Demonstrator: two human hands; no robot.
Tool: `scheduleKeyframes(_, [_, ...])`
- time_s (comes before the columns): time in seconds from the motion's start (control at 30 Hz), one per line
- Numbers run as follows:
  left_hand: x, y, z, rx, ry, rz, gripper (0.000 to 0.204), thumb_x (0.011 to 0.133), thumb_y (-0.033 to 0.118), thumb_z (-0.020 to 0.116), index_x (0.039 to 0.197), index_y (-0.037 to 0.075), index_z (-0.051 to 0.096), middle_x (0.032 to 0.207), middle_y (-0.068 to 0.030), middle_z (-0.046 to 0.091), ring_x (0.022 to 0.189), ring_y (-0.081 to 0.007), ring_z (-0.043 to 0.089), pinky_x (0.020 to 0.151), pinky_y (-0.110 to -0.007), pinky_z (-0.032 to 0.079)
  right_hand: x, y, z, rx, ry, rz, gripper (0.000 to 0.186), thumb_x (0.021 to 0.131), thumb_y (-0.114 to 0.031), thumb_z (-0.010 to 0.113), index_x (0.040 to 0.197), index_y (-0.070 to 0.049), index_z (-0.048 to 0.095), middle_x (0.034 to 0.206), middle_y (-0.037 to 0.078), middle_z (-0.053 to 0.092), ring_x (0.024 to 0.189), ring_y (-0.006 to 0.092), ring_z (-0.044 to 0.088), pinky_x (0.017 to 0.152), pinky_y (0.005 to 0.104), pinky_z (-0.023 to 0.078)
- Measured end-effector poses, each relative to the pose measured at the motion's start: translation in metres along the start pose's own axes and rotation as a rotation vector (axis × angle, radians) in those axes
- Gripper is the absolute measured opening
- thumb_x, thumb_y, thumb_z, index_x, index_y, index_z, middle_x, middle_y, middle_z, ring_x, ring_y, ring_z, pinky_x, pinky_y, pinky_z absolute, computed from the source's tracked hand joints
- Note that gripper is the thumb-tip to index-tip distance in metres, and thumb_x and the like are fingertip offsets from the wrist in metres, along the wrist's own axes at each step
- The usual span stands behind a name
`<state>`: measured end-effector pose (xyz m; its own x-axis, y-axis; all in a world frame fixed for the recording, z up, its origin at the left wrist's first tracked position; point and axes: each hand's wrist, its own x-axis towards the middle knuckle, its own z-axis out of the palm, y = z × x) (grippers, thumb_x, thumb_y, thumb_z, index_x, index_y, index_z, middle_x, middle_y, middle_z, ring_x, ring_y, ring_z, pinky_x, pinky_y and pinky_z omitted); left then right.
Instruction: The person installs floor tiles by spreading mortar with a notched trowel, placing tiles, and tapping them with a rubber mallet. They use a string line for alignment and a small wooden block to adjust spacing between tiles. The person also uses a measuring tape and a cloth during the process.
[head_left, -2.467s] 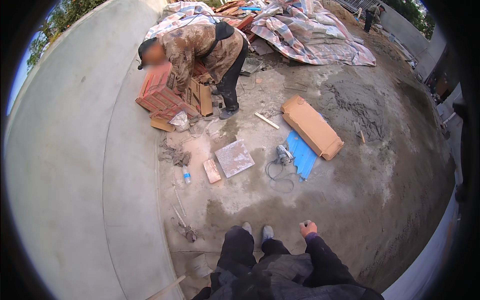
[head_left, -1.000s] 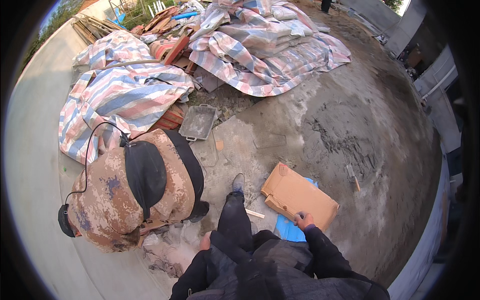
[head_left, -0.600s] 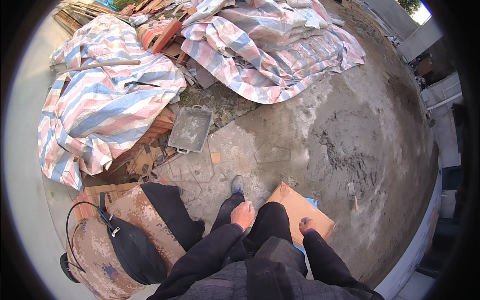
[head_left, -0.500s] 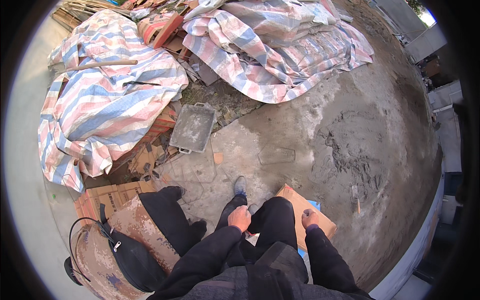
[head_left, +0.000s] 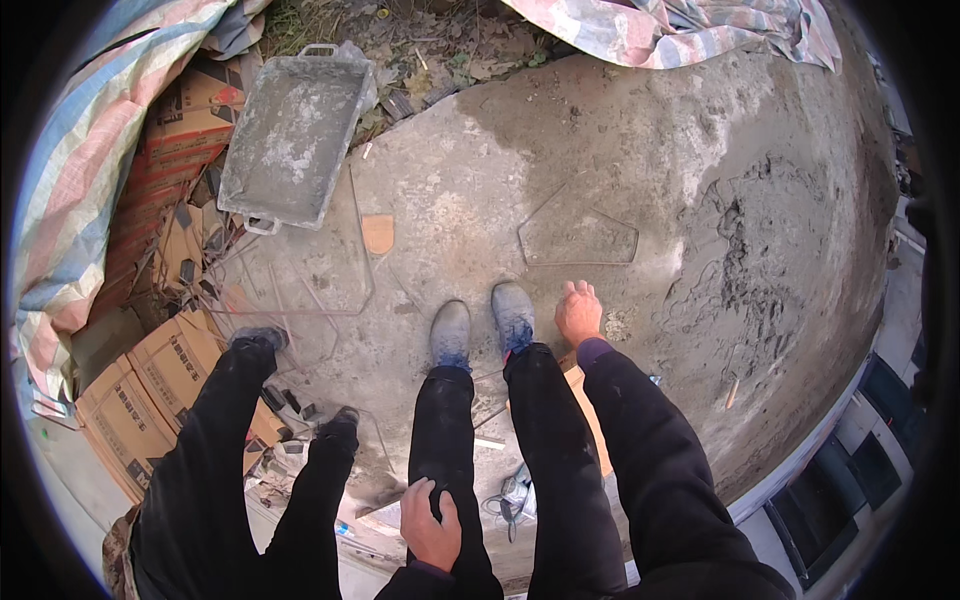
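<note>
Right hand (head_left: 579, 312): fingers curled, palm hidden; whether it grips anything cannot be told. A bent wire frame (head_left: 580, 264) lies ahead of it on the concrete (head_left: 470, 180), long axis crosswise. Left hand (head_left: 430, 525), farther from the frame: fingers spread, nothing visible held.

Dark printed characters (head_left: 182, 358) mark the brown cardboard boxes (head_left: 152, 394) at lower left.

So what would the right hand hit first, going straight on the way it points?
Likely the bent thin rod on the ground, next in line past the right hand; depth is unclear, so it may pass above.
</note>
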<state>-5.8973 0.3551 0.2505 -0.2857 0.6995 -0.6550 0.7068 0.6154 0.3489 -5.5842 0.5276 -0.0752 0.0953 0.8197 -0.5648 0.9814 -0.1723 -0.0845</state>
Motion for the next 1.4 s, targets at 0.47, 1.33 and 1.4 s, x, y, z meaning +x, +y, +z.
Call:
scheduleKeyframes(0.47, [0.006, 0.009, 0.004, -0.087, 0.079, -0.058, 0.032, 0.091, 0.011, 0.074, 0.119, -0.002, 0.068, 0.123, -0.0214, 0.07, 0.116, -0.0411, 0.065, 0.1, -0.047, 0.053, 0.018, -0.059, -0.046, -0.022, -0.108, -0.572, 0.014, 0.087, -0.017, 0.07, 0.094, -0.008, 0.061, 0.092, 0.015, 0.069, 0.092, 0.0364, 0.07, 0.08, 0.0486, 0.054])
scheduleKeyframes(1.33, [-0.289, 0.124, -0.235, -0.97, 0.211, 0.331, 0.032, 0.113, 0.029, 0.056, 0.112, 0.005, 0.077, 0.07, -0.0057, 0.068, 0.067, -0.0212, 0.068, 0.067, -0.035, 0.054, -0.375, -0.274, -0.54, 1.055, -1.535, -0.257, 0.05, 0.113, -0.043, 0.054, 0.129, 0.002, 0.066, 0.096, 0.012, 0.076, 0.06, 0.0173, 0.06, 0.058, 0.0315, 0.049])
scheduleKeyframes(1.4, [-0.327, 0.126, -0.21, -1.104, 0.376, 0.2, 0.033, 0.113, 0.03, 0.055, 0.115, 0.005, 0.076, 0.071, -0.0061, 0.068, 0.066, -0.0218, 0.068, 0.067, -0.036, 0.054, -0.389, -0.286, -0.529, 1.041, -1.792, -0.259, 0.042, 0.115, -0.037, 0.051, 0.119, 0.002, 0.067, 0.091, 0.015, 0.076, 0.052, 0.0162, 0.056, 0.053, 0.0315, 0.047])
